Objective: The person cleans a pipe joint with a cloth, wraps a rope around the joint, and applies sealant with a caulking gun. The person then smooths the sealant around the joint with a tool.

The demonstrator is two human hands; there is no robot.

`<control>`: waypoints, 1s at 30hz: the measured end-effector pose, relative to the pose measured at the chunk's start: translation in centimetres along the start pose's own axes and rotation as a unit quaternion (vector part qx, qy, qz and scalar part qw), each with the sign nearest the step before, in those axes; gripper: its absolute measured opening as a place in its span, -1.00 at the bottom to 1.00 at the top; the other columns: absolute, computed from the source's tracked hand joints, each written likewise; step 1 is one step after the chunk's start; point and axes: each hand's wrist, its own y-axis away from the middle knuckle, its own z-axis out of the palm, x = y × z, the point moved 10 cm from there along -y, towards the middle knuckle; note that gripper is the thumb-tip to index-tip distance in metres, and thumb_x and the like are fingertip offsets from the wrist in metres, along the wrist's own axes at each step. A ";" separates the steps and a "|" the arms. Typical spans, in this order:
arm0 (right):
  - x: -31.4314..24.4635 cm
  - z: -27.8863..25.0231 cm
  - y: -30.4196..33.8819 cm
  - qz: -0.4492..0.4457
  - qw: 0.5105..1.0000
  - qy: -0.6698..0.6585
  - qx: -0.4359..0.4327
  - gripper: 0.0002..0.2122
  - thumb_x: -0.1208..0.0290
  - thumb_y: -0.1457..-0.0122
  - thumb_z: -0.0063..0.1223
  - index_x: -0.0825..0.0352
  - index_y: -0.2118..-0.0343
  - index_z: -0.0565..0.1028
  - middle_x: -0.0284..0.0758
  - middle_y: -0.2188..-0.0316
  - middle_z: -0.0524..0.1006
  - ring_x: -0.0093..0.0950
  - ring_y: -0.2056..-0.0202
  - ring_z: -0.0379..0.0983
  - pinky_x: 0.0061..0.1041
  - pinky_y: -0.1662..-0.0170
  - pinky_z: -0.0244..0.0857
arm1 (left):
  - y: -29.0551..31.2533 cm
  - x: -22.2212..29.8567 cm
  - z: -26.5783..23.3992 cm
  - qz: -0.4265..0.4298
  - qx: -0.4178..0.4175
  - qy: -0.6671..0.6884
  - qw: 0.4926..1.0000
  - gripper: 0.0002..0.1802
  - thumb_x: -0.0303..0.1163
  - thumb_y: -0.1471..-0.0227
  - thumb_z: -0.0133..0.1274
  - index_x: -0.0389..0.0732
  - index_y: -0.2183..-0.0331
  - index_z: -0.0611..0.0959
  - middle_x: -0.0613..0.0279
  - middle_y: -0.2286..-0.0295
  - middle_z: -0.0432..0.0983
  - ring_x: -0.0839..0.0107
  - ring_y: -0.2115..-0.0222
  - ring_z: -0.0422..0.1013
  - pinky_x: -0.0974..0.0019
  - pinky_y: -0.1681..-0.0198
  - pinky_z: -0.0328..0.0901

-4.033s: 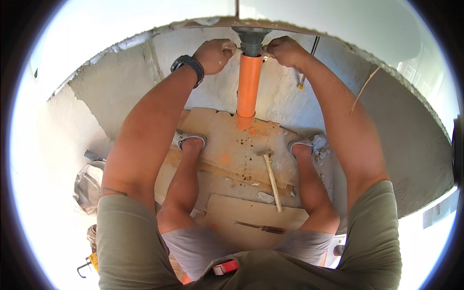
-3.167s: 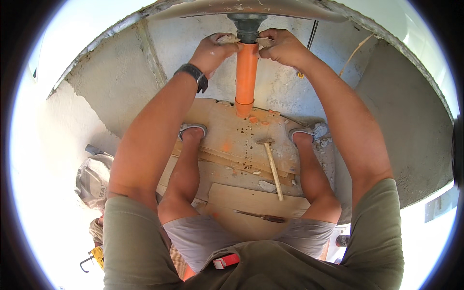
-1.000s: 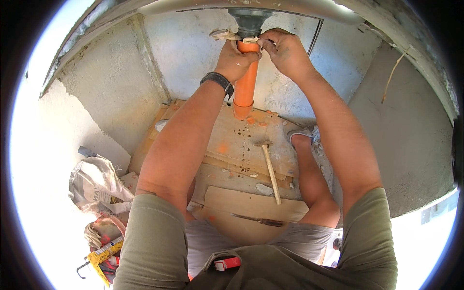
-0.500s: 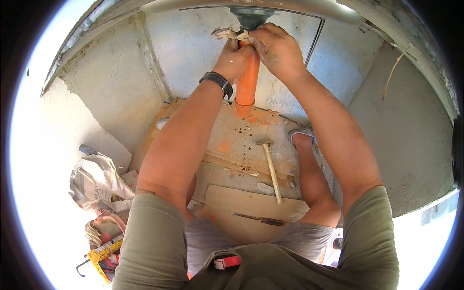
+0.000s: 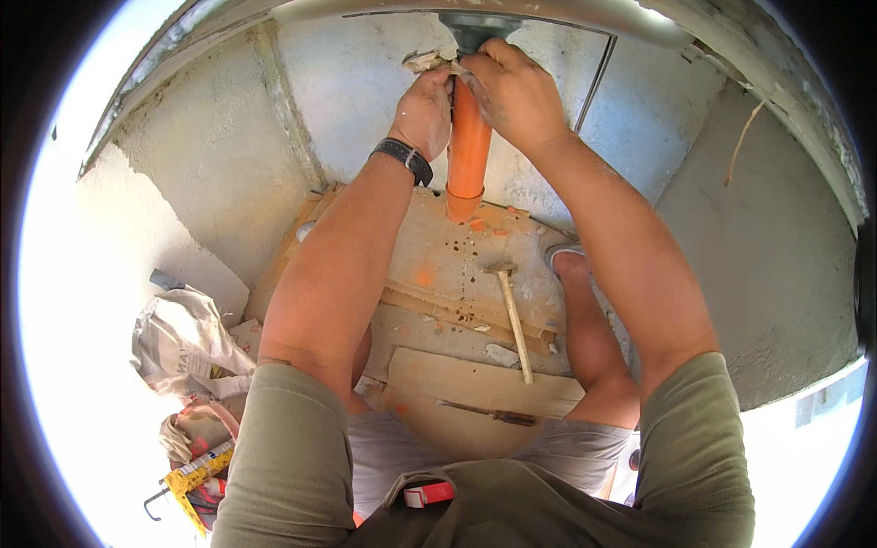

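An orange plastic pipe (image 5: 470,146) stands upright, its top end hidden by my fingers. Just above it sits a dark grey funnel-shaped fitting (image 5: 477,33). My left hand (image 5: 426,114) is closed at the pipe's upper left side, pinching a crumpled beige strip (image 5: 423,62), perhaps cloth or paper. From the right, my right hand (image 5: 519,99) reaches across the pipe's top, fingers bent and closed on the strip's other end, next to the fitting. The joint between pipe and fitting is mostly covered by both hands.
On the dusty cardboard below lie a wooden-handled hammer (image 5: 513,320) and a screwdriver (image 5: 489,413). Orange fragments (image 5: 477,224) are scattered by the pipe's base. To the left are a crumpled sack (image 5: 187,342) and a yellow caulking gun (image 5: 196,475). Plastered walls enclose the space.
My left hand has turned more upright and shifted slightly left, off the pipe's front. My right hand's fingers have moved slightly left and up around the pipe's top.
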 end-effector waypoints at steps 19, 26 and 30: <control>1.3 0.5 1.0 0.092 0.991 -0.056 0.076 -0.85 0.47 0.01 0.17 0.22 0.32 0.59 -0.31 0.32 0.48 -0.25 0.28 0.45 -0.25 0.18 0.33 | -0.1 -0.1 -1.2 0.010 0.117 -0.091 0.989 -0.60 -0.18 -0.29 -0.08 -0.26 -0.02 0.43 0.20 0.11 0.47 0.35 0.07 0.36 0.29 -0.09 0.21; -0.4 -0.6 2.7 0.047 0.992 0.031 0.112 -0.80 0.46 -0.01 0.26 0.17 0.25 0.63 -0.28 0.18 0.45 -0.28 0.35 0.49 -0.31 0.24 0.41 | -0.7 0.4 -1.4 0.056 0.115 -0.169 0.977 -0.64 -0.26 -0.29 -0.09 -0.29 0.00 0.45 0.17 0.13 0.48 0.30 0.13 0.41 0.28 -0.01 0.30; 1.8 1.0 3.4 0.178 0.975 -0.093 0.096 -0.83 0.43 -0.03 0.26 0.15 0.27 0.64 -0.25 0.15 0.43 -0.25 0.30 0.51 -0.34 0.27 0.45 | -0.8 0.2 -1.7 0.048 0.078 -0.199 0.976 -0.61 -0.27 -0.26 -0.13 -0.28 -0.03 0.42 0.09 0.04 0.46 0.21 0.02 0.36 0.22 -0.14 0.21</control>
